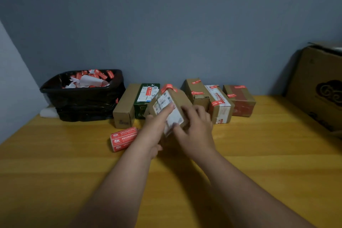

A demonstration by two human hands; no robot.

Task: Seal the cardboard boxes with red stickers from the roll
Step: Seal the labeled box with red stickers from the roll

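"What is the person doing now?"

"Both hands are on a small brown cardboard box with a white label [167, 106]. It is tipped up over the yellow wooden table [259, 144]. The left hand [157, 126] holds the near left side, with one finger flat on the label. The right hand [196, 126] grips the right side, fingers curled round it."

"Is it sealed?"

"A red sticker [167, 87] already sits over its far top edge. I think they are pressing it down or turning the box to look."

"What comes next?"

"My guess is they put it down with the others, then get a new sticker. A hand must let go first."

"Where is the roll?"

"The red sticker roll [123, 139] lies on the table, just left of the left wrist, not touched."

"And the other boxes?"

"In a row by the wall. The plain brown cardboard box [125, 107] on the left shows no sticker. The black bin [83, 98] is full of scraps."
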